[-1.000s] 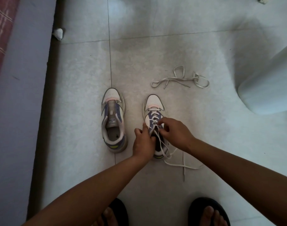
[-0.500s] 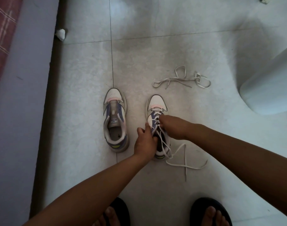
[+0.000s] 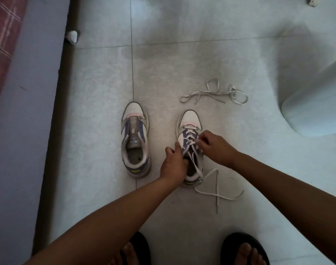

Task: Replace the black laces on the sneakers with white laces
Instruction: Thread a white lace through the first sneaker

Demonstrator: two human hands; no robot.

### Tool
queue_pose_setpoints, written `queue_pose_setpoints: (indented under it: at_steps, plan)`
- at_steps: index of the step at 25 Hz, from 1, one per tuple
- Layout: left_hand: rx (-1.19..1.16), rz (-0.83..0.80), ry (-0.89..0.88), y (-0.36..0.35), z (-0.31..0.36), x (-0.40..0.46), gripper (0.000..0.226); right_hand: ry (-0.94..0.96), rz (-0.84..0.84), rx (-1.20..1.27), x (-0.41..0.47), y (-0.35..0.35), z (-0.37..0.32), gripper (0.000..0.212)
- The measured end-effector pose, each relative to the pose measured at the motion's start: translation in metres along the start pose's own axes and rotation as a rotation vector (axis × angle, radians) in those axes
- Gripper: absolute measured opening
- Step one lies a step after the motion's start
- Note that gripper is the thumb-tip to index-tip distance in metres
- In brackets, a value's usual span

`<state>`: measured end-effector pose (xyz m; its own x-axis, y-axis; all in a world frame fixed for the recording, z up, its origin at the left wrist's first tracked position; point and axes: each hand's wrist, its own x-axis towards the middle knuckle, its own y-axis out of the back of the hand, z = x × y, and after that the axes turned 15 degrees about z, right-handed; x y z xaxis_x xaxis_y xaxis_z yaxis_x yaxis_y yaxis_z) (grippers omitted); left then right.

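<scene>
Both sneakers stood on the floor (image 3: 182,54), toes pointing away. The left hand (image 3: 173,163) gripped the right sneaker (image 3: 189,119) at its collar; the right hand (image 3: 214,145) pinched its white lace (image 3: 190,138).

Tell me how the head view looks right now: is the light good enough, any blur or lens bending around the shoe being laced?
Head view: dim, soft light; broad shadows on the floor tiles at top right. Sharp at centre: the white lace crossings on the right sneaker read clearly. No motion blur on the left hand or right hand. Wide-angle bending at the edges: forearms loom large.
</scene>
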<state>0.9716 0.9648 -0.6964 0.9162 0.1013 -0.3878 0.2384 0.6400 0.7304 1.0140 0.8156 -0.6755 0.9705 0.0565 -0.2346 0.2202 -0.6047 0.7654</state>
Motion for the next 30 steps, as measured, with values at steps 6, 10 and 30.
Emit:
queue_pose_setpoints:
  at_steps: [6, 10, 30]
  plan:
    - [0.013, 0.004, -0.002, -0.003, -0.002, 0.001, 0.063, 0.012, 0.039, -0.002, -0.005, -0.003, 0.001, 0.014]
    - [0.021, -0.003, -0.019, -0.002, -0.003, 0.000, 0.063, 0.381, 0.174, -0.473, -0.006, -0.001, -0.014, 0.012]
    - [-0.150, 0.043, 0.150, -0.001, 0.010, -0.009, 0.052, 0.436, 0.227, -0.673, -0.060, -0.020, -0.030, 0.017]
